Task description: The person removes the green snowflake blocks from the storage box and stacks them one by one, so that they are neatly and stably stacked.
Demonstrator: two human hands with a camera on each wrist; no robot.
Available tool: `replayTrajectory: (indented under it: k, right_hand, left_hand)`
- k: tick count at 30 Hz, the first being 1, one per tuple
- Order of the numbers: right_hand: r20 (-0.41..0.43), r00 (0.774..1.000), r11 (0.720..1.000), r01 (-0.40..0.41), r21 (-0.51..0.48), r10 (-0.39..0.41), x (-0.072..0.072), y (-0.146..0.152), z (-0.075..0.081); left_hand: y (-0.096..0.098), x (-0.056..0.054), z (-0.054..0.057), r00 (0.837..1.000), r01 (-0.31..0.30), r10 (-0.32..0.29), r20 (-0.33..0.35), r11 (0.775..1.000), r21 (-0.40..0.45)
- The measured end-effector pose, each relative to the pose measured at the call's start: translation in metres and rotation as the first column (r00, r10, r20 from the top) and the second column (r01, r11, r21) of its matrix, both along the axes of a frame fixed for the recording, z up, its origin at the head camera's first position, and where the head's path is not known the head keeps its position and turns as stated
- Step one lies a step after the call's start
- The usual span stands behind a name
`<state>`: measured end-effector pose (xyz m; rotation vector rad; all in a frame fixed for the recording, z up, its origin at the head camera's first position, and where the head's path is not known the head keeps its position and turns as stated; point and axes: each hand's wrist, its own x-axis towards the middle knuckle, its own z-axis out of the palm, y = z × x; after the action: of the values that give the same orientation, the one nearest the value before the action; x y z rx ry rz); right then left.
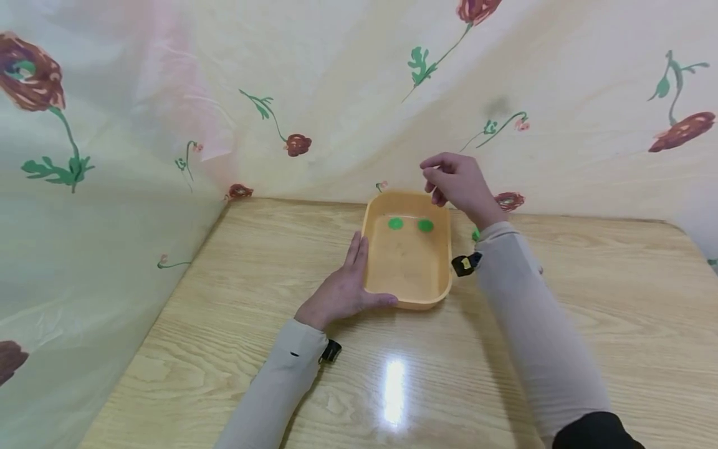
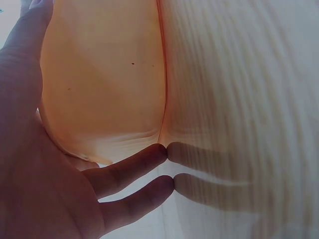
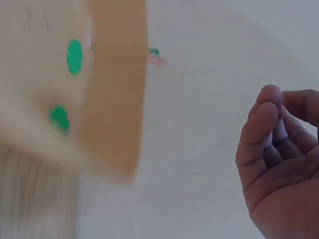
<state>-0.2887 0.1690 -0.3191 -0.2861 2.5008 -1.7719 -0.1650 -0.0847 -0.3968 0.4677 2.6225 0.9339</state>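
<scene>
A peach-orange plastic tray [image 1: 405,268] lies on the table with two green discs [image 1: 395,223] near its far end. My left hand [image 1: 342,290] rests against the tray's near left corner, its fingers straight along the side and its thumb along the near edge. In the left wrist view, two fingertips [image 2: 158,151] touch the tabletop beside the tray. Above the tray's far right corner hovers my right hand [image 1: 457,181], loosely curled, with no object visible in it. The right wrist view shows its bent fingers [image 3: 261,124] close together.
Something green [image 1: 475,234] sits right of the tray, mostly hidden behind the right forearm. A flower-patterned sheet [image 1: 336,93] hangs along the table's back and left edges. The light wood table [image 1: 224,280] extends around the tray.
</scene>
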Motion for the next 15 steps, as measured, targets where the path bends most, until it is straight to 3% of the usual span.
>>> replayTrajectory:
  k: [10, 13, 15]
  right_hand:
    - [0.092, 0.994, 0.984, -0.074, 0.16, 0.059, -0.019, -0.046, -0.039]
    - [0.113, 0.991, 0.959, -0.095, 0.267, 0.067, -0.022, -0.049, -0.054]
    - [0.12, 0.989, 0.928, -0.118, 0.353, 0.081, -0.022, -0.049, -0.062]
  left_hand:
    - [-0.003, 0.0, -0.002, 1.0, 0.01, -0.01, -0.017, 1.0, -0.007]
    - [-0.003, 0.0, -0.002, 1.0, 0.019, -0.019, -0.025, 1.0, -0.015]
    - [-0.003, 0.0, -0.002, 0.999, 0.024, -0.025, -0.032, 0.999, -0.025]
